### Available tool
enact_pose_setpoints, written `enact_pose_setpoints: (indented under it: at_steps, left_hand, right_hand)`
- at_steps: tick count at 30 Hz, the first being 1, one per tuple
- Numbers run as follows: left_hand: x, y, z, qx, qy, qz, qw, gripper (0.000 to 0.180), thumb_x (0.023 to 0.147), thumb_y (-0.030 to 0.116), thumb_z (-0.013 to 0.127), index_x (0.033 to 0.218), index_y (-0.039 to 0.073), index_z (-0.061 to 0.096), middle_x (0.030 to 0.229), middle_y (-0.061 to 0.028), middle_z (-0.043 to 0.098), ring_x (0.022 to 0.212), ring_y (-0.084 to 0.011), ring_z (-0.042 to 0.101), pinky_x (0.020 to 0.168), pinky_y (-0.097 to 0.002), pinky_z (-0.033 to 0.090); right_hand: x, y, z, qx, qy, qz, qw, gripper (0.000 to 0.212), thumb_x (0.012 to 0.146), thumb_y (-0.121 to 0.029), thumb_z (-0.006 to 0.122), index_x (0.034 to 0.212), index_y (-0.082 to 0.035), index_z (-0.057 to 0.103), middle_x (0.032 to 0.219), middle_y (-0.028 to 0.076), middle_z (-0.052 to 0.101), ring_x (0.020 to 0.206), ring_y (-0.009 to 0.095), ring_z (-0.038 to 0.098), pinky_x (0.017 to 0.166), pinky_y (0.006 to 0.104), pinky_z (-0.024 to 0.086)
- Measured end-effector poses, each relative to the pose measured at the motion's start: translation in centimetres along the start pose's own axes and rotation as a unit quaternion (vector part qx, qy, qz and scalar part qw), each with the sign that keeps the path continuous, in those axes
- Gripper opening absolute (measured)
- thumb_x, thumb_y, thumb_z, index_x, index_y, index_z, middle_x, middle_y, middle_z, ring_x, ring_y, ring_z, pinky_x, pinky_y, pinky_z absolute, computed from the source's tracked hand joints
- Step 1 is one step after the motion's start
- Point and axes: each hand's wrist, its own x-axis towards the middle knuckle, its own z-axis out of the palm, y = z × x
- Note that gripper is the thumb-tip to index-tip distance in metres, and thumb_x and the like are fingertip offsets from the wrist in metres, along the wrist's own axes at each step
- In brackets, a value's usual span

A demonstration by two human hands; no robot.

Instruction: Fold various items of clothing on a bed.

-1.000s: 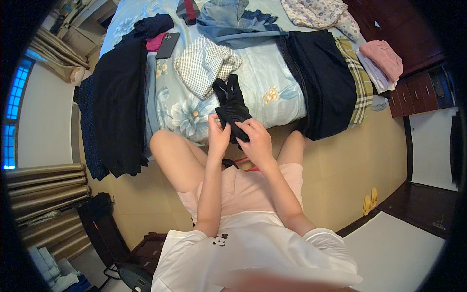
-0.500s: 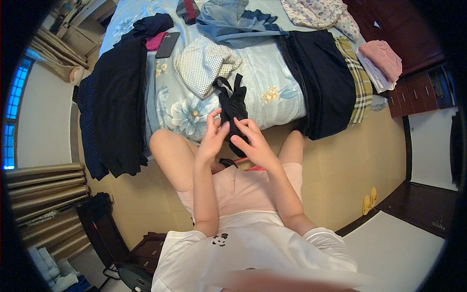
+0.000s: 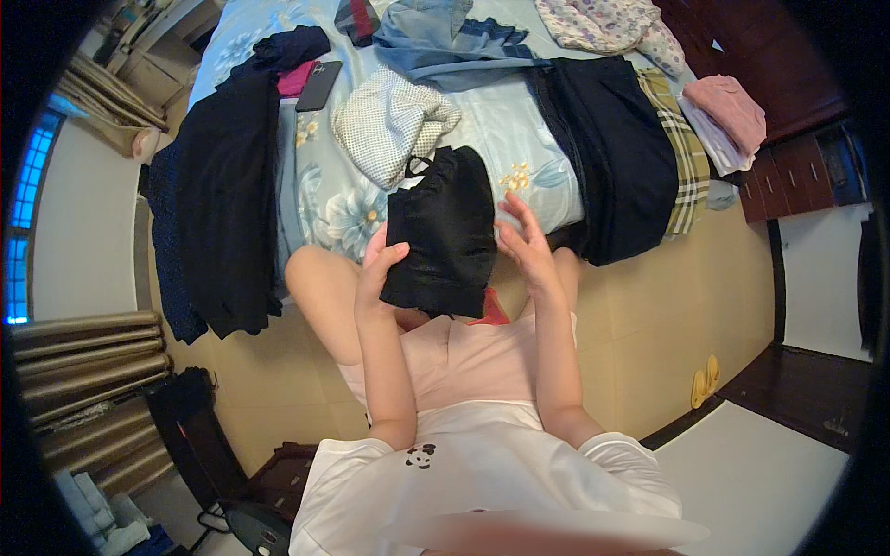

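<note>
The black garment (image 3: 440, 236), satiny and squarish with gathered edges, is spread above the pink shorts (image 3: 464, 366), at the bed's (image 3: 505, 116) edge. The left hand (image 3: 377, 264) pinches its left side, thumb on top; the right hand's (image 3: 530, 252) fingers are spread beside its right edge, contact unclear. Beyond lie dotted white cloth (image 3: 382, 120), faded denim (image 3: 450, 60) and a flat phone (image 3: 318, 87).

Before me, my bed (image 3: 510, 120) bears denim (image 3: 431, 51), a dotted cloth (image 3: 382, 130), a floral cloth (image 3: 598, 23) and draped dark clothes (image 3: 616, 157).
</note>
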Motion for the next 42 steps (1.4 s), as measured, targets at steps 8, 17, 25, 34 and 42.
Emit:
enact_pose_setpoints:
  at_steps: [8,17,25,34,42]
  left_hand:
    - [-0.2,-0.6,0.5,0.089,-0.01,0.04,0.995,0.059,0.067,0.003,0.053,0.123,-0.003,0.034,0.115,-0.0104,0.047,0.105,-0.0182,0.047,0.092,-0.0282,0.034]
    - [0.7,-0.8,-1.1,0.144,0.069,-0.052,0.986,0.05,0.064,-0.006,0.044,0.114,-0.003,0.042,0.105,-0.0065,0.052,0.095,-0.0149,0.05,0.085,-0.0256,0.038]
    - [1.1,-1.7,-1.6,0.131,0.06,-0.034,0.989,0.046,0.068,0.0,0.052,0.114,-0.001,0.044,0.107,-0.006,0.053,0.095,-0.0148,0.051,0.086,-0.0269,0.039]
    - [1.2,-3.0,-1.3,0.13,0.088,-0.032,0.987,0.056,0.057,-0.009,0.069,0.108,0.001,0.049,0.102,-0.0064,0.055,0.098,-0.0182,0.051,0.085,-0.0312,0.041]
    - [1.1,-3.3,-1.9,-0.031,0.045,-0.067,0.996,0.046,0.069,-0.005,0.062,0.112,0.001,0.047,0.105,-0.0099,0.055,0.097,-0.0216,0.053,0.086,-0.0326,0.043]
  right_hand:
    - [-1.0,-0.6,-0.3,0.215,-0.081,0.217,0.949,0.054,0.075,-0.021,0.063,0.12,-0.002,0.04,0.117,0.009,0.049,0.106,0.018,0.048,0.089,0.0319,0.039]
    - [-0.8,-1.0,-0.9,0.281,-0.059,0.212,0.934,0.044,0.077,-0.013,0.06,0.116,-0.001,0.044,0.111,0.01,0.053,0.101,0.018,0.052,0.087,0.0322,0.042]
    - [-1.1,-2.0,0.1,0.358,-0.032,0.151,0.921,0.036,0.078,-0.009,0.057,0.111,0.001,0.047,0.106,0.01,0.055,0.095,0.021,0.054,0.084,0.0334,0.043]
    - [-1.0,-2.1,-0.1,0.08,-0.053,0.12,0.988,0.046,0.071,-0.009,0.066,0.112,0.003,0.047,0.108,0.008,0.055,0.095,0.015,0.052,0.086,0.0268,0.039]
    - [-1.0,-0.8,-1.3,0.169,-0.14,0.104,0.97,0.053,0.066,-0.008,0.07,0.113,0.0,0.047,0.109,0.007,0.055,0.097,0.016,0.053,0.086,0.0275,0.039]
